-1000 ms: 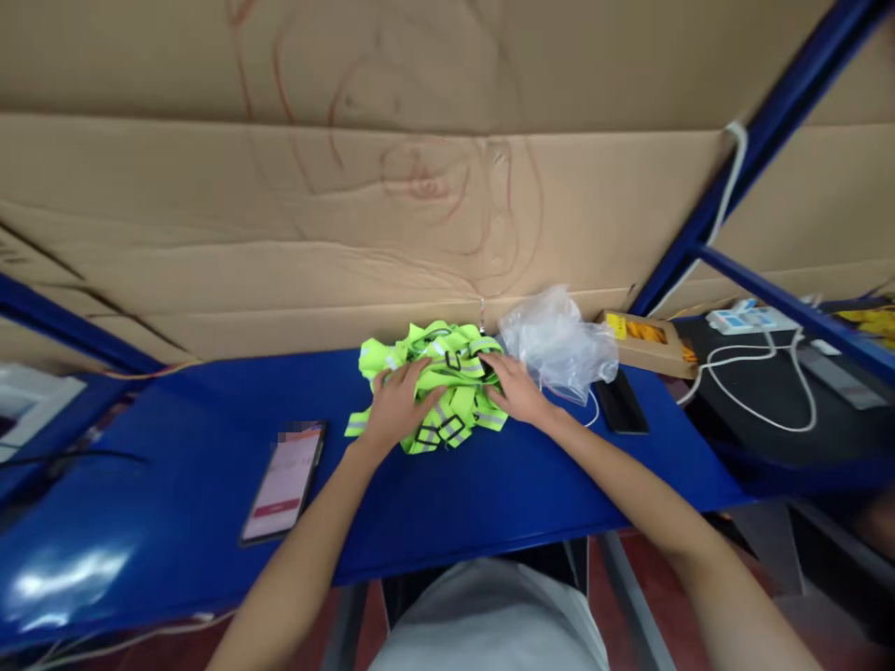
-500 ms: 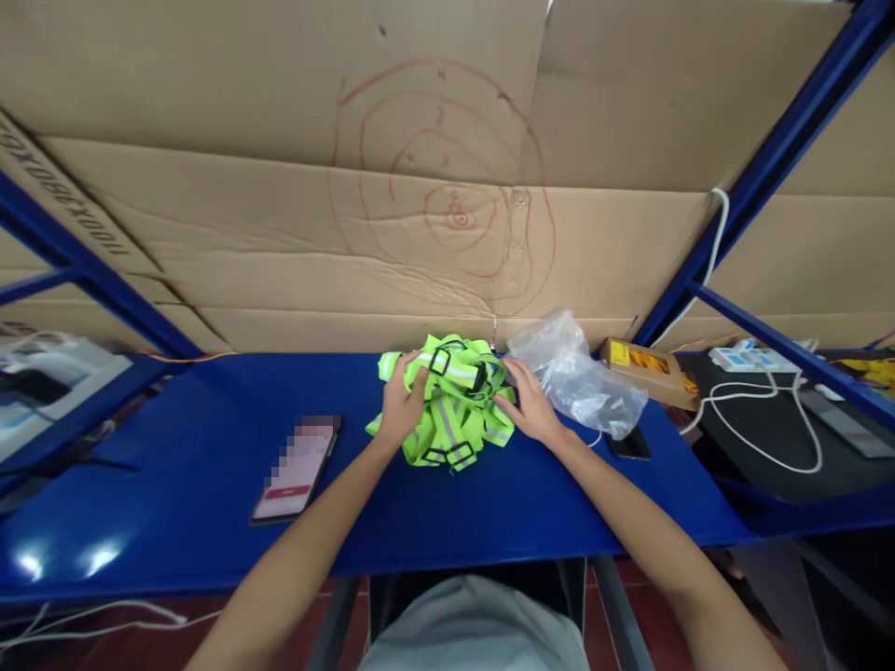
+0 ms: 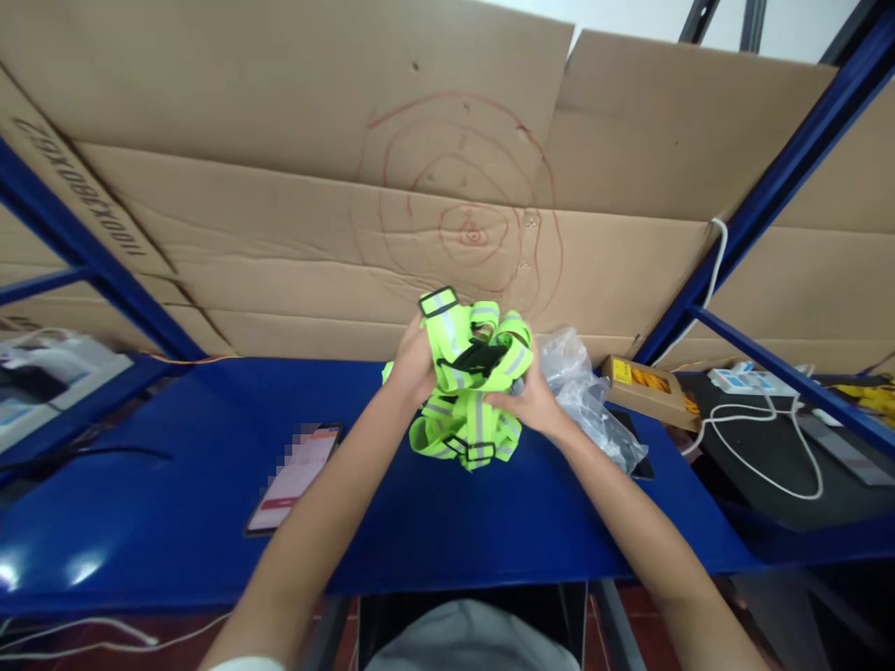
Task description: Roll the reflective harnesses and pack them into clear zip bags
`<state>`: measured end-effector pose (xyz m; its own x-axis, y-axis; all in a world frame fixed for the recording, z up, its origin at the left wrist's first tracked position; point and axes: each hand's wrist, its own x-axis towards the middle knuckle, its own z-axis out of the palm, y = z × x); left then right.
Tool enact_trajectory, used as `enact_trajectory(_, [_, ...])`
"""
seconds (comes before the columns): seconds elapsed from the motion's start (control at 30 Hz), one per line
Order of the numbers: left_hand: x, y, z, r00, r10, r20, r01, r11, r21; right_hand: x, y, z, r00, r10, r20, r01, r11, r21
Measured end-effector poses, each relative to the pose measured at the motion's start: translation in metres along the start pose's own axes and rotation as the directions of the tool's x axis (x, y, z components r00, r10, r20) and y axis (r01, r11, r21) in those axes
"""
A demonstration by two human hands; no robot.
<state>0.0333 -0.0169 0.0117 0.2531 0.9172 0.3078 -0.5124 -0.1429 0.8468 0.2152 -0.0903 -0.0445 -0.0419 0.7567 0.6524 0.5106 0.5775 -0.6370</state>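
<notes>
A bundle of fluorescent yellow-green reflective straps point(image 3: 479, 417), with grey stripes and black buckles, is gathered between my hands above the blue table. It looks like a reflective safety harness. My left hand point(image 3: 414, 365) grips its left side, the fingers partly hidden behind the straps. On the right side, my right hand point(image 3: 532, 399) is closed round the straps with the thumb in front. One black buckle stands up at the top left of the bundle, and others hang at its lower edge.
A phone point(image 3: 294, 480) lies on the blue table point(image 3: 174, 503) to the left. Right of the bundle are a crumpled clear plastic bag point(image 3: 587, 401), a dark flat object partly under it, and an open cardboard box point(image 3: 650, 391). Cardboard panels point(image 3: 294, 224) stand behind.
Both hands have lifted the upper part of the strap bundle off the table. The bundle is bunched more tightly and its top buckle now points up. The camera view has tilted slightly upward.
</notes>
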Motion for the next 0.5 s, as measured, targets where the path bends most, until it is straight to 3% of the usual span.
enact_trajectory(0.1, [0.010, 0.019, 0.009, 0.978, 0.159, 0.136, -0.188, 0.954, 0.233, 0.042, -0.030, -0.014, 0.994, 0.008, -0.107, 0.001, 0.996, 0.084])
enact_trajectory(0.2, [0.018, 0.033, -0.008, 0.945, 0.246, 0.215, -0.321, 0.827, 0.462, 0.064, -0.040, -0.032, 0.965, 0.154, -0.210, -0.122, 0.980, 0.160])
enact_trajectory(0.33, [0.012, 0.049, -0.035, 0.919, 0.192, 0.344, -0.381, 0.650, 0.657, 0.064, -0.030, -0.045, 0.882, 0.417, -0.219, -0.370, 0.901, 0.226])
enact_trajectory(0.4, [0.002, 0.054, -0.033, 0.882, 0.112, 0.458, -0.425, 0.607, 0.671, 0.059, -0.027, -0.041, 0.896, 0.413, -0.162, -0.391, 0.908, 0.151])
enact_trajectory(0.5, [-0.009, 0.051, -0.017, 0.824, -0.012, 0.566, -0.422, 0.652, 0.630, 0.056, -0.032, -0.029, 0.941, 0.339, -0.005, -0.339, 0.940, 0.032])
